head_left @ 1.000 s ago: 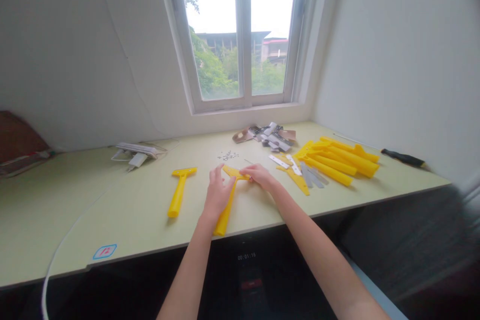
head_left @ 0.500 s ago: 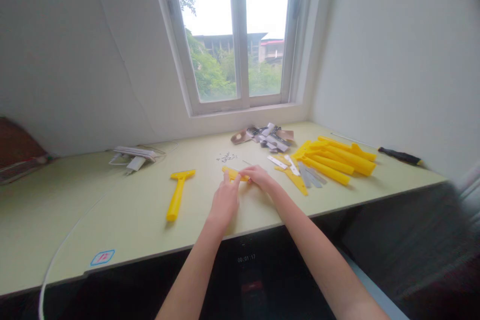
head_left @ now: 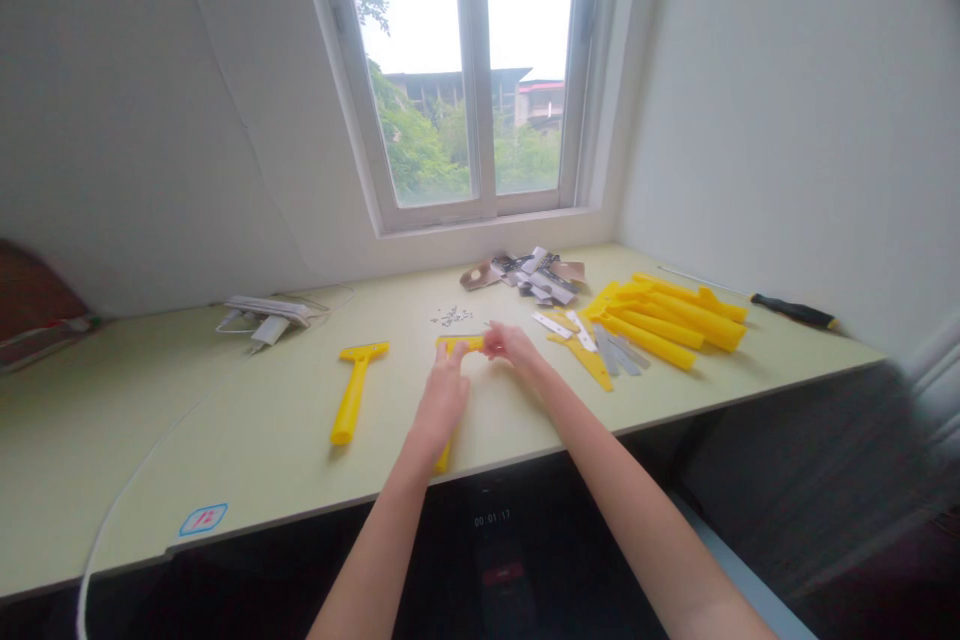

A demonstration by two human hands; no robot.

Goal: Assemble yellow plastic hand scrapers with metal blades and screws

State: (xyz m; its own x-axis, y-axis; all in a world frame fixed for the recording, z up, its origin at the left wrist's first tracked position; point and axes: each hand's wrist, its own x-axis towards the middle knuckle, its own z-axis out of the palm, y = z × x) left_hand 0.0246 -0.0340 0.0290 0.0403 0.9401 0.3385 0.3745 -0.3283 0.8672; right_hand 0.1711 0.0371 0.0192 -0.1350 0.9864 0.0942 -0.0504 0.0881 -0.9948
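Under my left hand (head_left: 445, 390) lies a yellow scraper (head_left: 471, 343), its head toward the window and its handle end showing below my wrist. The fingers of my left hand are closed on it. My right hand (head_left: 510, 344) pinches at the right end of the scraper head; whatever small part its fingertips hold is hidden. Just behind the head, small screws (head_left: 453, 316) lie scattered. Another yellow scraper (head_left: 351, 398) rests flat to the left of my hands.
On the right are yellow handles (head_left: 675, 315), metal blades (head_left: 619, 352) and a black-handled screwdriver (head_left: 795, 311). Blades in wrappers (head_left: 544, 275) lie near the window. A white power strip (head_left: 270, 310) with a cable sits at the back left.
The scraper under my hands has turned, so its head lies more level and its handle end now shows below my left wrist. My right hand has shifted slightly toward the window.
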